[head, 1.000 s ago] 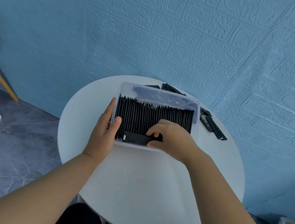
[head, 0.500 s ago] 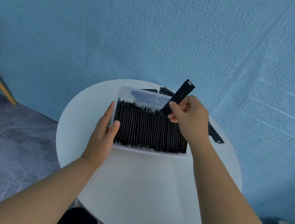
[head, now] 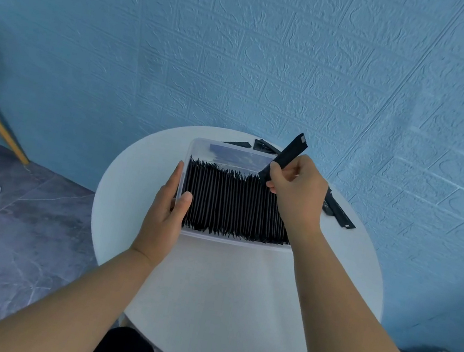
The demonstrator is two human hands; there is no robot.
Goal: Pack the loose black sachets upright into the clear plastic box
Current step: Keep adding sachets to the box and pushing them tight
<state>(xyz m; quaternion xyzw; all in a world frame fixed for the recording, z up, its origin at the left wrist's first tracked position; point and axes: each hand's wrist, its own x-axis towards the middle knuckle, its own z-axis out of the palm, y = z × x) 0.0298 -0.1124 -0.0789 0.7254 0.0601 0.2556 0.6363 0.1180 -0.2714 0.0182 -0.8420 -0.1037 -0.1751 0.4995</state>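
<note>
You can read no text; the pale patch on the sachet (head: 285, 158) above the box (head: 232, 239) is too small.

- A round white table (head: 233, 300) stands against a blue textured wall.
- A clear plastic box (head: 231, 240) sits on the table and holds 1 dense row of upright black sachets (head: 235, 204).
- The left hand (head: 166, 214) holds the box's left wall, fingers outside, thumb over the rim.
- The right hand (head: 299, 194) pinches 1 tilted sachet (head: 289, 151) above the box's far right corner.
- Loose sachets (head: 338, 215) lie on the table right of the box; more lie behind it.
</note>
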